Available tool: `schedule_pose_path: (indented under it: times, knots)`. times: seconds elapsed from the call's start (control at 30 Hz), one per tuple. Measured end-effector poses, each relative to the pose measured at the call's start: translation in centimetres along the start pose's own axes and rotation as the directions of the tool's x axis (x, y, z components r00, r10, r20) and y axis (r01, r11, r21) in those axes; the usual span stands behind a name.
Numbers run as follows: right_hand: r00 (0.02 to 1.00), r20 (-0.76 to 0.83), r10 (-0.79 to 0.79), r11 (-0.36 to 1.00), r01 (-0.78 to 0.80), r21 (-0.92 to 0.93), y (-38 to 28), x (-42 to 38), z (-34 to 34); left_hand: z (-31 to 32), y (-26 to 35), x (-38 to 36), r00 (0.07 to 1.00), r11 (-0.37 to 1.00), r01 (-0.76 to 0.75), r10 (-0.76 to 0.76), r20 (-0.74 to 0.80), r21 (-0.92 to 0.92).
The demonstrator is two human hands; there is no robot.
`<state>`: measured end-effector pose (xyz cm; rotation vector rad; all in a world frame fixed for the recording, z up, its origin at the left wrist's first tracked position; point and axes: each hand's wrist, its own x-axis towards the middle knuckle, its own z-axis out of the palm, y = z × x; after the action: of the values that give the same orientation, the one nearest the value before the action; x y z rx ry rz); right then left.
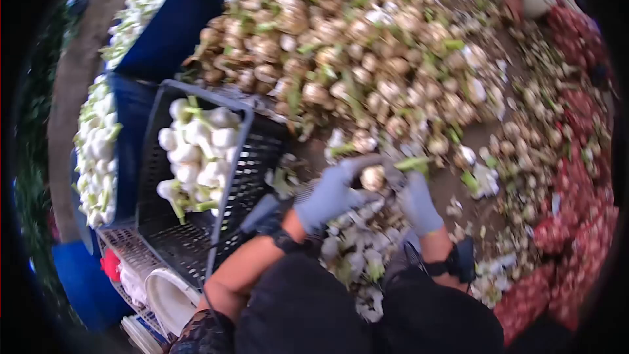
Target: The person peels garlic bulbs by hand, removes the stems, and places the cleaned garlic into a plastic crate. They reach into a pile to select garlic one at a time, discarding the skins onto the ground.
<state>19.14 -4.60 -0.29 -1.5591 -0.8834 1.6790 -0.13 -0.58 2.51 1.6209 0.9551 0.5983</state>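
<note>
A garlic bulb sits between my gloved hands, above my lap. My left hand, in a grey glove, curls its fingers and thumb around the bulb from the left. My right hand, gloved as well, is closed at the bulb's other side, where a green stalk sticks out to the right. Whether it also holds a small tool is hidden by the fingers. Below the hands, garlic peelings lie between my knees. Left of me, a black crate holds white, cleaned bulbs.
A large heap of unpeeled garlic spreads ahead. Blue bins full of white garlic stand to the left, near a white bucket. Red mesh sacks line the right side. Another person's hand reaches down at the top right.
</note>
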Motion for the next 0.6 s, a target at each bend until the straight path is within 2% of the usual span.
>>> schedule_pose_path:
  times: [0.03, 0.1, 0.17, 0.2, 0.23, 0.3, 0.33, 0.37, 0.4, 0.43, 0.5, 0.53, 0.57, 0.6]
  knots:
    - [0.997, 0.008, 0.072, 0.995, -0.072, 0.064, -1.3, -0.5, 0.4, 0.7, -0.9, -0.2, 0.989, 0.960, 0.150, -0.149, 0.020, -0.238]
    - [0.993, 0.017, 0.115, 0.989, -0.116, 0.092, -2.3, -1.0, 0.5, 0.8, -0.4, -0.3, 0.938, 0.795, 0.327, -0.338, 0.074, -0.512]
    - [0.994, 0.028, 0.104, 0.986, -0.106, 0.127, -1.8, -1.1, 0.6, 0.5, -0.4, -0.3, 0.919, 0.726, 0.354, -0.386, 0.077, -0.589]
    - [0.995, 0.055, 0.078, 0.991, -0.084, 0.105, -1.9, -1.2, 0.5, 0.6, -0.8, -0.3, 0.951, 0.757, 0.269, -0.306, 0.040, -0.595]
    - [0.995, 0.082, 0.051, 0.995, -0.058, 0.083, -2.0, -1.2, 0.3, 0.5, -1.0, -0.4, 0.950, 0.757, 0.273, -0.309, 0.043, -0.593]
    - [0.996, 0.057, 0.066, 0.996, -0.069, 0.051, -2.0, -1.2, 0.1, 0.3, -1.0, -0.5, 0.891, 0.555, 0.432, -0.383, 0.242, -0.711]
    - [0.998, -0.012, -0.055, 0.982, 0.052, -0.181, -2.1, -1.3, 0.1, 0.4, -1.2, -0.6, 0.903, 0.587, 0.419, -0.346, 0.253, -0.692]
    - [0.981, -0.050, -0.188, 0.899, 0.151, -0.412, -2.3, -1.5, 0.1, 0.6, -1.1, -0.7, 0.902, 0.586, 0.423, -0.346, 0.258, -0.691]
    - [0.935, -0.050, -0.350, 0.719, 0.234, -0.655, -2.7, -1.7, 0.4, 0.8, -1.0, -0.8, 0.899, 0.459, 0.420, -0.329, 0.289, -0.783]
    - [0.935, -0.050, -0.350, 0.718, 0.234, -0.655, -2.2, -1.6, 0.2, 0.8, -1.0, -0.9, 0.898, 0.321, 0.408, -0.307, 0.314, -0.855]
    - [0.858, 0.048, -0.511, 0.479, 0.330, -0.814, -1.9, -1.4, 0.2, 0.9, -0.9, -0.6, 0.899, 0.341, 0.408, -0.311, 0.308, -0.847]
    - [0.858, 0.051, -0.512, 0.477, 0.333, -0.814, -2.5, -1.5, 0.4, 0.6, 0.0, -0.5, 0.920, 0.404, 0.376, -0.270, 0.284, -0.834]
    - [0.925, 0.005, -0.381, 0.837, 0.347, -0.424, -3.2, -1.9, 0.9, 0.4, 0.7, -0.5, 0.936, 0.463, 0.345, -0.229, 0.266, -0.816]
    - [0.971, 0.033, -0.238, 0.969, 0.234, 0.079, -3.8, -2.1, 1.2, 0.6, 1.0, -0.6, 0.935, 0.462, 0.350, -0.231, 0.270, -0.815]
